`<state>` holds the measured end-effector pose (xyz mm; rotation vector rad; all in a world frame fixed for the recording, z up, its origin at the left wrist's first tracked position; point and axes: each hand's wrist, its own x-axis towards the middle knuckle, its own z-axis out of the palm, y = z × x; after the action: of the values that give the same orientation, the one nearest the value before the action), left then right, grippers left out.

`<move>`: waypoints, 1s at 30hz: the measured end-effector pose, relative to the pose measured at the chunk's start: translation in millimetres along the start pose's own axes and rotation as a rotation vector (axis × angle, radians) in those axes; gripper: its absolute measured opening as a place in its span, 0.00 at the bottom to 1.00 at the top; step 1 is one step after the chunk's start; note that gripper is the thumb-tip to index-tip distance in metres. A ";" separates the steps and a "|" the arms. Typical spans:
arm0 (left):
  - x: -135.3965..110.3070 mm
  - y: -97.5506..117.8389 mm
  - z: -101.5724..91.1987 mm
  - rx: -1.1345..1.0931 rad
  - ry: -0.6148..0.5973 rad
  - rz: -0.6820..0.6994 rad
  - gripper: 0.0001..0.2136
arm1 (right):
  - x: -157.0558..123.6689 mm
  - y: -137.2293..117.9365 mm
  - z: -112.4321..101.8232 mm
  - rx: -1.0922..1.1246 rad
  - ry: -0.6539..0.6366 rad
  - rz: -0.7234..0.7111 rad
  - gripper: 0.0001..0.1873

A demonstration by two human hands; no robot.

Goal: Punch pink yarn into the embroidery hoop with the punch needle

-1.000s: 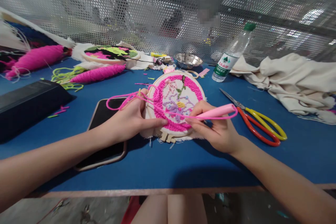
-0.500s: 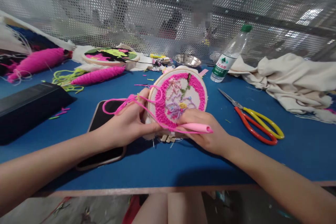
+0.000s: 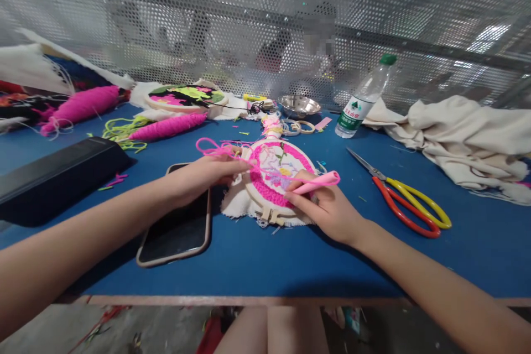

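"Hoop (image 3: 284, 172), where is it?"

"Between the two hands on the blue table (image 3: 257, 274), a bright pink stitched border around its flowers"

"How are the right hand's fingers?"

"The right hand (image 3: 326, 204) has them narrow, holding a pink tube-like tool (image 3: 317, 183) over the hoop's near right part"

"And the left hand (image 3: 219, 170)?"

"At the hoop's left edge; I cannot tell whether its fingers grip the rim or the pink yarn (image 3: 215, 151), which loops on the hand's far side and stretches right to the tool"

"What else is close?"

"A phone (image 3: 178, 235) under the left forearm, scissors (image 3: 404, 197) to the right, a metal bowl (image 3: 299, 106) on the far side"
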<state>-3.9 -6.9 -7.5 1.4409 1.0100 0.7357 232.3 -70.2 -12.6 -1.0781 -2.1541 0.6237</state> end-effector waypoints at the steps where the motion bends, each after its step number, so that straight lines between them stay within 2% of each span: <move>1: 3.9 -0.7 -4.9 -0.059 0.030 0.000 0.10 | 0.1 0.2 -0.1 0.000 -0.001 0.002 0.12; 4: 12.8 0.1 -17.5 -0.152 0.055 -0.018 0.12 | -0.5 1.1 -0.9 -0.014 -0.015 0.030 0.11; 9: 14.0 6.6 -27.8 -0.162 0.054 -0.026 0.14 | -2.0 1.9 -2.0 -0.039 -0.035 0.053 0.11; 14: 16.8 9.7 -40.8 -0.134 0.181 -0.004 0.13 | -2.8 1.2 -1.8 -0.011 -0.040 0.057 0.11; 18: 19.8 9.3 -55.0 -0.204 0.224 0.011 0.13 | -3.0 1.8 -1.9 -0.009 -0.036 0.056 0.10; 25: 24.7 6.3 -86.4 -0.323 0.256 -0.041 0.04 | -1.9 0.6 -2.7 -0.035 -0.040 0.038 0.11; 30: 28.1 8.1 -110.3 -0.375 0.339 -0.037 0.05 | -2.5 -0.8 -2.3 -0.019 -0.046 0.048 0.12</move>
<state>-88.4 67.3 11.9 0.9895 1.0816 1.1031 234.7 -72.4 -11.3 -1.1390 -2.1834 0.6571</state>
